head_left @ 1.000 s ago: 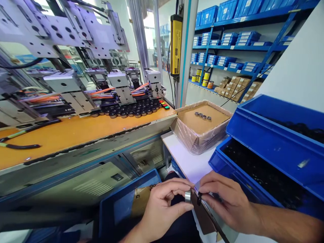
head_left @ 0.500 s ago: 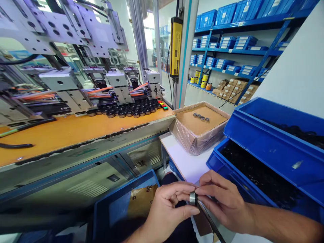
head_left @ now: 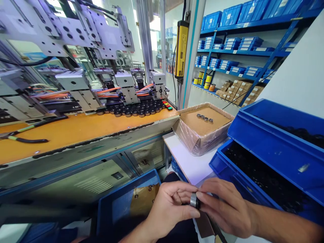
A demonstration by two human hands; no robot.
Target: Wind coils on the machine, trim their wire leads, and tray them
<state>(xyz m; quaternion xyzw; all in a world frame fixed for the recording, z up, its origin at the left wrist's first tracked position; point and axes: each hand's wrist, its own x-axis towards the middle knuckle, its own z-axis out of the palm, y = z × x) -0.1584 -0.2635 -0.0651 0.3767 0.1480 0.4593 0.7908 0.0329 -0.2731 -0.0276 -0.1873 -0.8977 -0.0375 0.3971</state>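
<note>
Pinching 1 ring (head_left: 193, 200), 2 hands (head_left: 168, 209) (head_left: 225, 209)

A single camera sits on the person's head and faces forward and down. It is closest to the left hand (head_left: 167, 211) and right hand (head_left: 225, 209) at the lower edge. The bench (head_left: 76, 131) stretches away on the left, blue bins (head_left: 265, 135) lie near on the right, and shelves (head_left: 240, 50) stand far behind.
</note>
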